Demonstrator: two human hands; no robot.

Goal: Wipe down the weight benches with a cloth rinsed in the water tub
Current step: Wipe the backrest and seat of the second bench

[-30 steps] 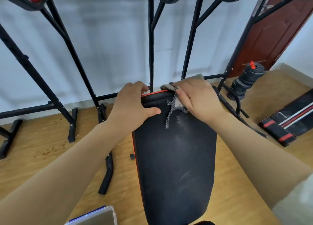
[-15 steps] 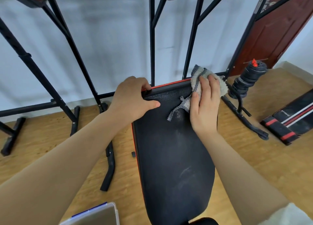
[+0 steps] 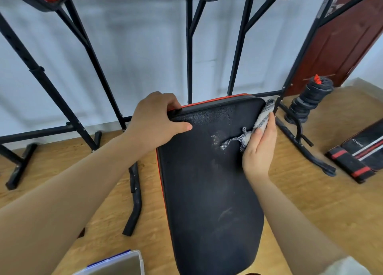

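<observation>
Right hand (image 3: 259, 150) pressing one cloth (image 3: 262, 119) (checked), left hand (image 3: 153, 123) gripping bench (image 3: 207, 181)

tub (image 3: 122, 263): cut by bottom edge | cloth (image 3: 261, 118): partly under right hand (image 3: 259, 150) | left hand (image 3: 153, 121) fingers (image 3: 167, 101): tips hidden behind bench (image 3: 207, 181) end

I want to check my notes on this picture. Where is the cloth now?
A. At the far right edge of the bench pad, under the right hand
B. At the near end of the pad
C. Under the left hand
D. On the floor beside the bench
A: the cloth is pressed against the far right edge of the bench pad by the right hand, while the left hand grips the far left corner.
</observation>
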